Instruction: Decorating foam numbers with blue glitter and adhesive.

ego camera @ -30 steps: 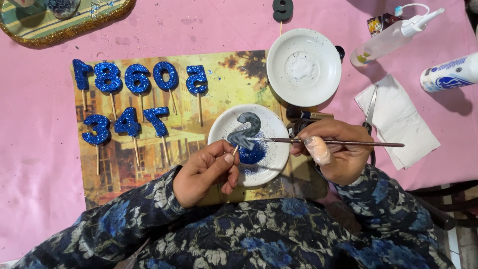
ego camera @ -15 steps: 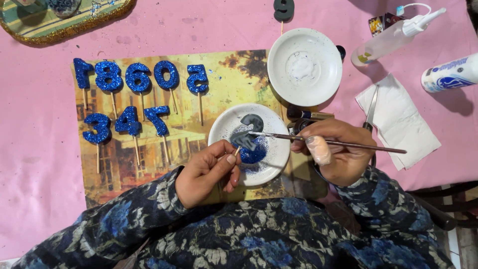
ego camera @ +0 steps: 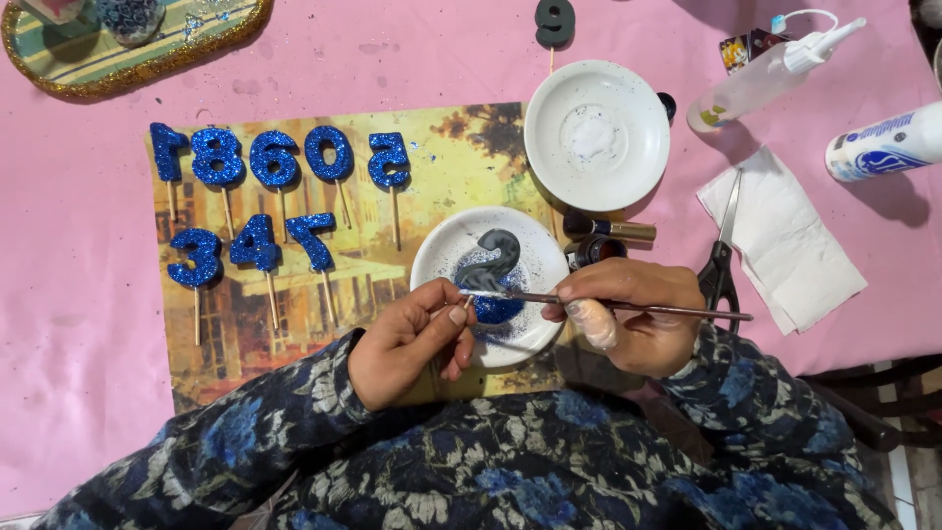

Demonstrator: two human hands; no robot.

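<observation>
My left hand [ego camera: 412, 339] pinches the stick of a dark grey number-shaped candle [ego camera: 491, 263] and holds it over a small white plate [ego camera: 444, 257] that carries a patch of blue glitter [ego camera: 496, 309]. A thin paintbrush [ego camera: 638, 308] is gripped in my right hand [ego camera: 628, 314], its tip touching the lower part of the candle. Several blue glitter-covered number candles [ego camera: 280, 157] on sticks lie in two rows on a yellow picture mat [ego camera: 245, 324] to the left.
A second white plate [ego camera: 549, 147] sits behind. Scissors [ego camera: 721, 260] lie on a white napkin [ego camera: 790, 245]. A squeeze bottle [ego camera: 756, 79] and a glue tube [ego camera: 883, 147] lie at right. A dark number candle [ego camera: 554, 22] is at top, a gold-edged tray [ego camera: 128, 69] top left.
The grey number candle was turned and tilted over the plate between frames. The brush tip shifted slightly along it; both hands stayed almost in place.
</observation>
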